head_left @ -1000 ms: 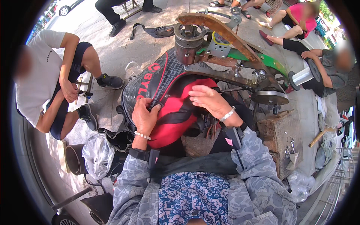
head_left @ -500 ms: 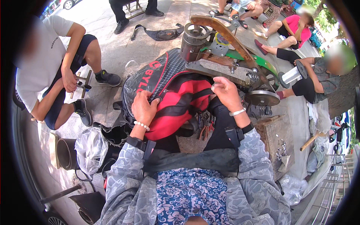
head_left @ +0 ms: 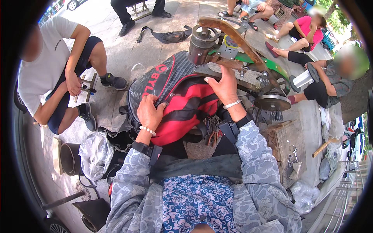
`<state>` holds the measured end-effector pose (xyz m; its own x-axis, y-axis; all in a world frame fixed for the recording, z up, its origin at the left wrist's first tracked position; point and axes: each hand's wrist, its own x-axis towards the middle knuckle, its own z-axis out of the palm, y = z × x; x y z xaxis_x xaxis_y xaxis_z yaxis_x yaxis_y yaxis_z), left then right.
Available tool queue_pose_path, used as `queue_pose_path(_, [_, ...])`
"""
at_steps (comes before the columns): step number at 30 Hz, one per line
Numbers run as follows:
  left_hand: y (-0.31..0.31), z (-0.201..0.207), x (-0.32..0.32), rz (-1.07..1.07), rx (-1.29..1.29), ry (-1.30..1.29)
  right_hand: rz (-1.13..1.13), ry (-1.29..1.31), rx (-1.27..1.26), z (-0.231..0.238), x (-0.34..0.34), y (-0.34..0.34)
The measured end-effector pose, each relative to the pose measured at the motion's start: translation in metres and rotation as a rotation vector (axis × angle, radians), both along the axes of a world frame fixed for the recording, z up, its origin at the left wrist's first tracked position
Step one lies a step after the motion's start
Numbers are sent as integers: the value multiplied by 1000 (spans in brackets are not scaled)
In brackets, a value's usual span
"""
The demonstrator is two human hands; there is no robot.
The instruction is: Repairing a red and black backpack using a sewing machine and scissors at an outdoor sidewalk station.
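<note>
The left hand [head_left: 150,112] is gripping and steadying the red-and-black bag [head_left: 184,101], while the right hand [head_left: 224,85], thumb spread, is now advancing toward the metal machine [head_left: 229,52].

Okay, the colours here are a lot and we love it. Our backpack [head_left: 178,101] is bright red and black, with a grey-and-black checked strip [head_left: 179,70] edged in red piping. The sewing machine [head_left: 221,58] pairs a rusty brown curved arm [head_left: 241,37] with a green bar [head_left: 274,66] and a yellow ring [head_left: 230,46]. We're in a blue blouse [head_left: 198,198] with pale pink roses, plus a grey jacket [head_left: 254,167] in swirly tonal camo. White bead bracelet [head_left: 147,131], white bangle [head_left: 232,104]. Across from us: a hot pink top [head_left: 316,38].
</note>
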<state>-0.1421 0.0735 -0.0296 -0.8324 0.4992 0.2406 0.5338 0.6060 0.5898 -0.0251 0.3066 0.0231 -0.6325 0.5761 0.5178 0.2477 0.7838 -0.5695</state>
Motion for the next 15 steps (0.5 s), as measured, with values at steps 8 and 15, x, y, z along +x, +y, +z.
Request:
queue_pose_path(8, [5, -6, -6, -29, 46, 78, 99, -528, 308, -13, -37, 25])
queue_pose_path(15, [-16, -6, -17, 18, 2, -6, 430, -25, 208, -15, 5, 30])
